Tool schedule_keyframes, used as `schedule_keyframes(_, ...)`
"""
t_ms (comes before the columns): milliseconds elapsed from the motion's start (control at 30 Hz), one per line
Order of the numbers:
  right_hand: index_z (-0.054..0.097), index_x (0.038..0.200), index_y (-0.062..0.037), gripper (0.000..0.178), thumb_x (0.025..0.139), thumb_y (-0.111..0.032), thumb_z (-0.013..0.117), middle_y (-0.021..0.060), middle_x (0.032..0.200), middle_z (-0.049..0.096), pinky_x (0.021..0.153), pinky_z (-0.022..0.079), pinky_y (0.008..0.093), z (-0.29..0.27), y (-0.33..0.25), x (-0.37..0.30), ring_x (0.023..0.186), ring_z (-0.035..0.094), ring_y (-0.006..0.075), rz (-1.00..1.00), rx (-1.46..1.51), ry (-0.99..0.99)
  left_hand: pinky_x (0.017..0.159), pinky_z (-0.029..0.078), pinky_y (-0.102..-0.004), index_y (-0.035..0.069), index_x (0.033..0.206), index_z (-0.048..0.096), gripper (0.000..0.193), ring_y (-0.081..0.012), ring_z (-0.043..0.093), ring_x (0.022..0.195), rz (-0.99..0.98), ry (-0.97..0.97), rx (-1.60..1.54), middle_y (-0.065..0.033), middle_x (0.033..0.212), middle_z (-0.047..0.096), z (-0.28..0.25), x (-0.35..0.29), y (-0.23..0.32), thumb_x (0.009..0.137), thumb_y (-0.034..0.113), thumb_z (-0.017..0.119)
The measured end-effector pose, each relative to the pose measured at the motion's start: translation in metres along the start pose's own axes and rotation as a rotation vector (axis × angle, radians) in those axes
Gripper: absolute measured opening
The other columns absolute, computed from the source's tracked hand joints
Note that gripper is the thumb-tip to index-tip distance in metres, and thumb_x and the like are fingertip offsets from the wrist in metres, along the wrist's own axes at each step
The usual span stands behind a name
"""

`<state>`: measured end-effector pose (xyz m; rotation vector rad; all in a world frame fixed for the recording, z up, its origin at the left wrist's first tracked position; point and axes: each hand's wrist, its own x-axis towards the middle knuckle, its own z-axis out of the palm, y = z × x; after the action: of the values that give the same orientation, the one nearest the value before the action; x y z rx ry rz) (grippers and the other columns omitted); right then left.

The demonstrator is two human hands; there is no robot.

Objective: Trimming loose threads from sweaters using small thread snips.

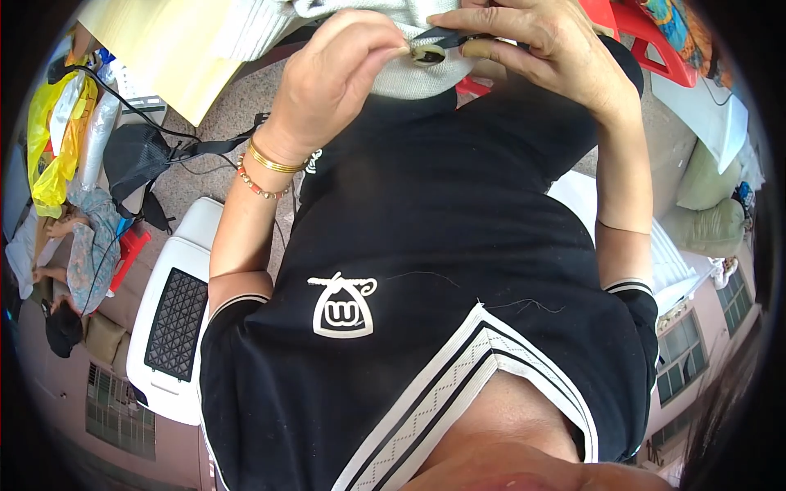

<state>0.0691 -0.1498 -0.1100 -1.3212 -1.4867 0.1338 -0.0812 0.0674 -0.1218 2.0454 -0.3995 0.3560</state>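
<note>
A round, shiny button (428, 55) with a pale rim lies against a light grey knitted garment (409, 82) at the top middle of the view. On its left, my left hand (336, 78) is closed, thumb and forefinger pinched at the button's edge; whether they grip the button or a thread is hard to make out. From the other side, my right hand (553, 53) is closed around small dark thread snips (442, 37). The tip of the snips points left, just above the button. Part of the tool is hidden by my fingers.
A pale yellow board (172, 53) extends at the upper left. Beside it are a black mesh bag (135, 164) with straps and a yellow plastic bag (53, 147). A white appliance with a dark grille (176, 323) stands left. Another person (94, 245) sits beyond. A red stool (651, 45) is upper right.
</note>
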Motion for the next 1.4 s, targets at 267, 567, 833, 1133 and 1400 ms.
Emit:
schedule_keyframes(267, 0.071, 0.122, -0.0047, 0.034, 0.090, -0.017, 0.073, 0.0063, 0.094, 0.062, 0.061, 0.051, 0.0346, 0.005, -0.007, 0.011, 0.075, 0.066, 0.0239, -0.073, -0.167, 0.050, 0.075, 0.056, -0.0275, -0.002, 0.105, 0.065, 0.009, -0.0181, 0.069, 0.082, -0.099, 0.027, -0.018, -0.0108, 0.102, 0.066, 0.007, -0.002, 0.001, 0.097, 0.000, 0.065)
schedule_keyframes(567, 0.070, 0.121, -0.0048, 0.037, 0.087, -0.019, 0.076, 0.0063, 0.095, 0.063, 0.059, 0.051, 0.0344, -0.016, -0.064, 0.037, 0.071, 0.066, 0.0232, 0.481, -0.452, -0.413, 0.070, 0.056, -0.0250, -0.001, 0.105, 0.064, 0.008, -0.0138, 0.069, 0.076, -0.108, 0.062, 0.011, -0.0094, 0.102, 0.066, 0.008, 0.003, 0.001, 0.098, 0.001, 0.064)
schedule_keyframes(833, 0.072, 0.115, -0.0056, 0.034, 0.083, -0.018, 0.076, 0.0046, 0.093, 0.062, 0.060, 0.052, 0.0333, -0.007, -0.070, 0.043, 0.075, 0.065, 0.0217, 0.514, -0.513, -0.433, 0.061, 0.052, -0.0324, 0.000, 0.103, 0.065, 0.011, -0.0212, 0.065, 0.072, 0.089, -0.045, 0.472, -0.0100, 0.096, 0.067, -0.006, 0.024, 0.015, 0.096, 0.009, 0.066)
schedule_keyframes(1133, 0.073, 0.112, -0.0077, 0.031, 0.082, -0.016, 0.077, 0.0039, 0.090, 0.063, 0.061, 0.052, 0.0342, 0.023, -0.008, -0.010, 0.073, 0.066, 0.0229, -0.106, -0.331, 0.350, 0.072, 0.055, -0.0256, -0.001, 0.106, 0.066, 0.009, -0.0165, 0.069, 0.081, -0.182, 0.152, -0.083, -0.0098, 0.103, 0.068, 0.012, 0.005, 0.003, 0.097, 0.002, 0.065)
schedule_keyframes(1400, 0.069, 0.103, -0.0057, 0.032, 0.076, -0.013, 0.085, 0.0084, 0.090, 0.066, 0.070, 0.053, 0.0325, 0.034, -0.056, -0.008, 0.081, 0.068, 0.0238, 0.738, -0.465, -0.066, 0.091, 0.050, -0.0415, 0.001, 0.124, 0.063, 0.030, -0.0361, 0.064, 0.102, -0.288, -0.110, 0.383, -0.0174, 0.111, 0.067, -0.016, -0.027, -0.005, 0.094, 0.000, 0.059)
